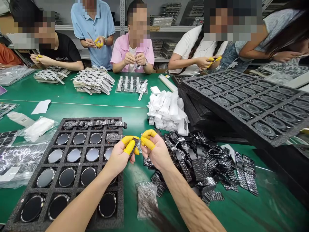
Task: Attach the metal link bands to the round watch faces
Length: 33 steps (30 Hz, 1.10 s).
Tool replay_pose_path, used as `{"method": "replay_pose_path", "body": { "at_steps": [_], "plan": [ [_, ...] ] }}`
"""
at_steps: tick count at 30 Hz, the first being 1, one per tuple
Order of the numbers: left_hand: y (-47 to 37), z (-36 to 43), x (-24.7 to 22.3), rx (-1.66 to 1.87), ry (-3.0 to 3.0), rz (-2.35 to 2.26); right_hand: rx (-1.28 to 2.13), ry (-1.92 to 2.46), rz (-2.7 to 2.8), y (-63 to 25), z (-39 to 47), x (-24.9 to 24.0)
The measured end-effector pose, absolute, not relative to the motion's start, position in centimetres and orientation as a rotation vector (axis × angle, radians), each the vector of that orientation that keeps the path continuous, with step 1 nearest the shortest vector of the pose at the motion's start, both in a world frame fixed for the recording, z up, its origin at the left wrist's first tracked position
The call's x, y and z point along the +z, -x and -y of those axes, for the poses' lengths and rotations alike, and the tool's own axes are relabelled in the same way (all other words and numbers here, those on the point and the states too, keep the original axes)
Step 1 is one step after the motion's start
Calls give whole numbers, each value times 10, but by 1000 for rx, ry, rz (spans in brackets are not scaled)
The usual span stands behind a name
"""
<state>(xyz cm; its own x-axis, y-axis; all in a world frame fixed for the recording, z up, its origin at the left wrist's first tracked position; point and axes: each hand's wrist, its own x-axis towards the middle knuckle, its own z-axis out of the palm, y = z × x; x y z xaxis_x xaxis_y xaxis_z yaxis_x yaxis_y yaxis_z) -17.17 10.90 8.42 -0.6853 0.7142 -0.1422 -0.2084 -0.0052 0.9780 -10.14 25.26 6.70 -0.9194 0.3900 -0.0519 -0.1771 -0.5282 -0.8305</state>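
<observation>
Pinched in my left hand (123,150), which wears yellow finger cots, is a dark metal watch band (135,145). My right hand (154,148) is beside it, its yellow-covered thumb and finger pressed together; whatever is between them is too small to make out. Below my left arm lies a black foam tray (120,206) holding round watch heads (92,154) in its cells. Black link bands (84,124) lie across its far row. To the right of my right hand spreads a pile of black metal watch bands (200,161).
A small clear bag of thin pieces (146,198) lies between my forearms. White-wrapped bundles (166,108) sit behind the band pile. A large foam tray (241,108) juts in from the right. Several people work across the green table (101,108), near stacked white straps (93,80).
</observation>
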Motion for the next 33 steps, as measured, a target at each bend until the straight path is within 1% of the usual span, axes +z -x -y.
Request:
{"method": "replay_pose_path", "body": {
  "at_steps": [7, 11, 14, 17, 20, 22, 23, 25, 26, 27, 28, 29, 30, 31, 33],
  "plan": [
    [169, -110, 84, 1775, -564, -1617, 2472, 315, 1301, 103, -239, 64],
    [170, -108, 83, 1767, -471, -1430, 2488, 353, 1406, 105, -239, 55],
    [172, -105, 87, 1736, -360, -1255, 2429, 351, 1507, 105, -246, 53],
    [174, -101, 92, 1722, -296, -1046, 2283, 59, 1659, 100, -256, 57],
    [177, -95, 98, 1607, -424, -958, 2173, -276, 1848, 94, -264, 60],
    [183, -91, 104, 1453, -678, -1130, 2150, -326, 1826, 91, -267, 61],
    [188, -88, 108, 1374, -827, -1323, 2145, -305, 1769, 91, -267, 61],
    [202, -79, 113, 1145, -1069, -1932, 2141, -215, 1637, 91, -268, 63],
    [209, -73, 116, 952, -1114, -2286, 2146, -163, 1581, 91, -269, 64],
    [217, -66, 117, 697, -1092, -2607, 2156, -111, 1534, 92, -269, 66],
    [223, -60, 118, 389, -1022, -2835, 2170, -57, 1492, 92, -270, 68],
    [229, -53, 119, 83, -942, -2948, 2189, -15, 1453, 92, -271, 70],
    [233, -47, 120, -163, -887, -2967, 2209, 14, 1417, 92, -271, 71],
    [236, -42, 120, -332, -860, -2937, 2229, 39, 1387, 93, -271, 72],
    [240, -37, 121, -479, -859, -2852, 2259, 103, 1344, 93, -270, 73]
  ]
}}
